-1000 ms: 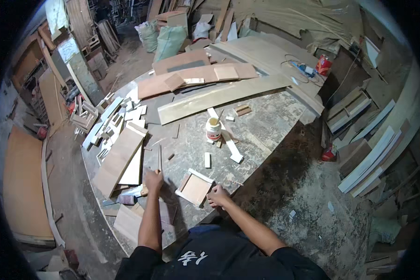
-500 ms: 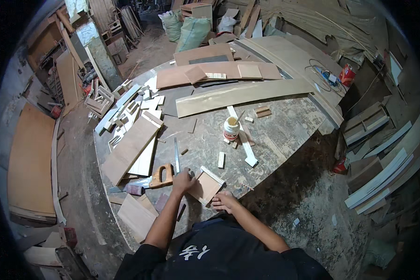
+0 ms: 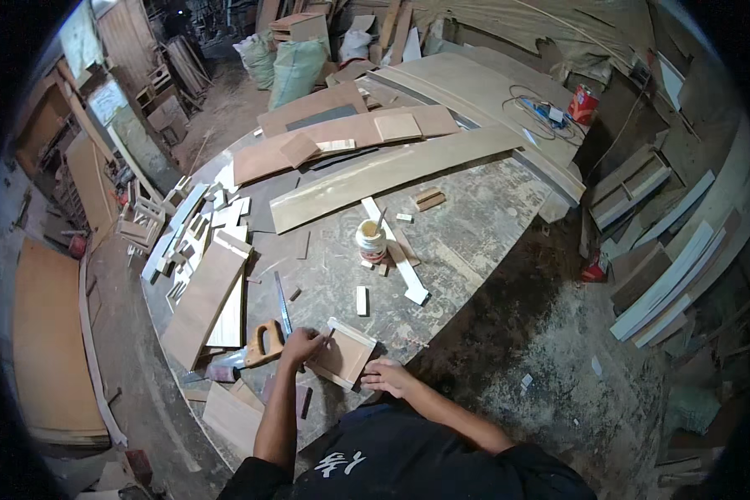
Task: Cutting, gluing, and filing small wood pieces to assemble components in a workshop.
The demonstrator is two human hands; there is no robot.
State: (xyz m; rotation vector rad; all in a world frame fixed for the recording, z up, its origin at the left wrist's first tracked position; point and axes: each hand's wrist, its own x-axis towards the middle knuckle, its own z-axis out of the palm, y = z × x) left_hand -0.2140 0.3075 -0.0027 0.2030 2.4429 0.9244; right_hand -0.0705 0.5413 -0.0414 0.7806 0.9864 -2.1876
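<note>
A small framed wooden panel (image 3: 343, 352) lies near the table's front edge. My left hand (image 3: 304, 348) is at its left side, fingers closed around something small I cannot make out, near a thin dark strip. By the panel's lower right corner, my right hand (image 3: 387, 377) has its fingers stretched out and apart. Left of my left hand are a steel ruler (image 3: 282, 300) and a wooden-handled saw (image 3: 257, 350), beside a purple roll (image 3: 225, 372). Farther forward, an open white glue jar (image 3: 371, 244) with a stick in it stands beside a long white strip (image 3: 408, 279).
The worktable (image 3: 483, 204) holds stacked boards (image 3: 200, 304), long planks (image 3: 400, 175), small white offcuts (image 3: 221, 208) and a red can (image 3: 582, 104) with a coiled cable. Leaning sheets (image 3: 58, 333) stand left, boards (image 3: 675, 283) right, sacks (image 3: 296, 71) behind.
My left hand has moved from near the ruler to the panel's left side, leaving the saw handle in view. My right hand's fingers have straightened. The whole view has shifted slightly.
</note>
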